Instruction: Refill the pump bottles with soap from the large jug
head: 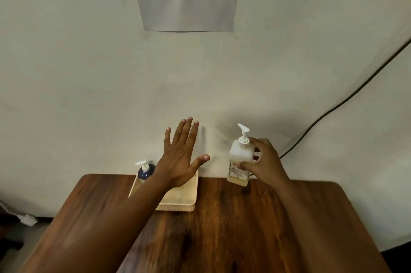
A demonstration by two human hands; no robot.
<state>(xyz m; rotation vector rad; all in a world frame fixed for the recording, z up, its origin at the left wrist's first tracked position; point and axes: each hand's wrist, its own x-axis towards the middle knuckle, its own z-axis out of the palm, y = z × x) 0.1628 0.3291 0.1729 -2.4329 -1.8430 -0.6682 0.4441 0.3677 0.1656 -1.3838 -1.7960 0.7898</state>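
Pale wall (89,72), wooden table (222,228)

Right hand (264,161) around pump bottle (240,161)

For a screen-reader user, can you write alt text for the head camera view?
The right hand grips a white pump bottle above a wooden table, while the left hand hovers open over a cream tray holding a dark blue pump bottle.

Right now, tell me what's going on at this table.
A person stands at a wooden table. The right hand grips a white pump bottle, its pump fitted. The left hand hovers open, holding nothing, above a beige tray where a dark blue pump bottle stands. No jug is in view.
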